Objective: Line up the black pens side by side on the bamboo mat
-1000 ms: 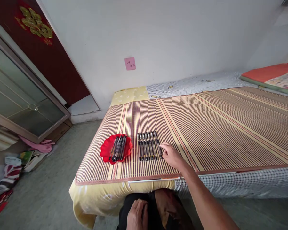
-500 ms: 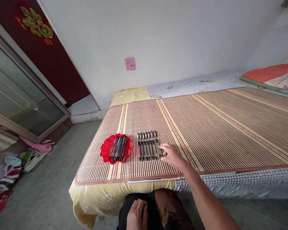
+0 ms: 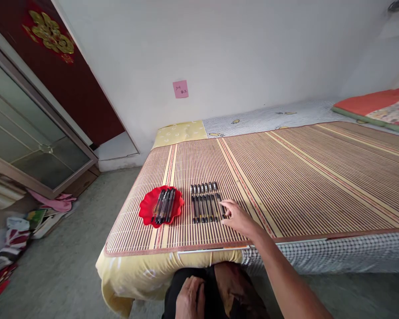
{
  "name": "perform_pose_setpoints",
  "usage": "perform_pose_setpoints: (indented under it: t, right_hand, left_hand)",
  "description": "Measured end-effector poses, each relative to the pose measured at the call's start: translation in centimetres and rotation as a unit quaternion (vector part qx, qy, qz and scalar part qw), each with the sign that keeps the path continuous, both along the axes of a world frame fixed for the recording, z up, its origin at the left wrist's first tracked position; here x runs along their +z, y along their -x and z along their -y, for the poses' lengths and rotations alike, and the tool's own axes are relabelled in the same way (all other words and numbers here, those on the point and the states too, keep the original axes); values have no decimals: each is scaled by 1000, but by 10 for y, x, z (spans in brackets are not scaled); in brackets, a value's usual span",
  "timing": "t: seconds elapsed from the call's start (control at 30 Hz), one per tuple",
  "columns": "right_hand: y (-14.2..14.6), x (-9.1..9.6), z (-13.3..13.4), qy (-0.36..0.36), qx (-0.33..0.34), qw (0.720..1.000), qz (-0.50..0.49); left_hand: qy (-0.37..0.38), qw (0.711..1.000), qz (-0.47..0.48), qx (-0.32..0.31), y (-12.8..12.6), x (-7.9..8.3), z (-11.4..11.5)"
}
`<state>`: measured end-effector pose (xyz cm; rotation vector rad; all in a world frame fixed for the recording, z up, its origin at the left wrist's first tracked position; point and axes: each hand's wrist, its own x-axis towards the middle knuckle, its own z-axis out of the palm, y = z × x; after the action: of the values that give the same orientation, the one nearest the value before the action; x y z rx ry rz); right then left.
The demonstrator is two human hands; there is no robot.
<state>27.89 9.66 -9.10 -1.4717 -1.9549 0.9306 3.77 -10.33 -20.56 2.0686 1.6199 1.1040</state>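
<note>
A row of several black-capped gel pens (image 3: 204,204) lies side by side on the slatted mat, caps toward the wall. At the row's right end, my right hand (image 3: 237,216) rests low, with thumb and fingers apart. Close to those fingertips lies the last pen (image 3: 224,212), partly hidden by them; whether they touch it is hard to tell. On the left, a red scalloped plate (image 3: 144,212) holds a bunch of similar pens (image 3: 165,206). My left hand (image 3: 190,297) lies on my lap, fingers loosely laid down and holding nothing visible.
The bamboo mat (image 3: 286,177) covers a bed with a yellow and checked sheet (image 3: 142,277). A pink note (image 3: 180,89) is stuck on the white wall. Folded bedding (image 3: 372,104) lies at the far right. A glass-panelled door (image 3: 29,128) and floor clutter (image 3: 18,235) are at left.
My right hand has barely shifted, and the last pen beside it lies slightly farther right at its lower end. My left hand, the plate and the other pens stay put.
</note>
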Motion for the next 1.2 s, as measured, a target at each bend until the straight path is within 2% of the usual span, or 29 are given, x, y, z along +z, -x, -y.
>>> perform_pose_setpoints:
  t: [0.57,0.77,1.2]
  right_hand:
    - [0,10,5,10,-1,1000,1]
    - [-2,7,4,-18,8,1000,-11]
    - [-5,-8,1,-29,11,999,-40]
  left_hand:
    - [12,1000,-9,-4,-1,7,0]
    - [10,1000,-13,-2,-1,10,0]
    - [25,1000,-8,10,-4,14,1]
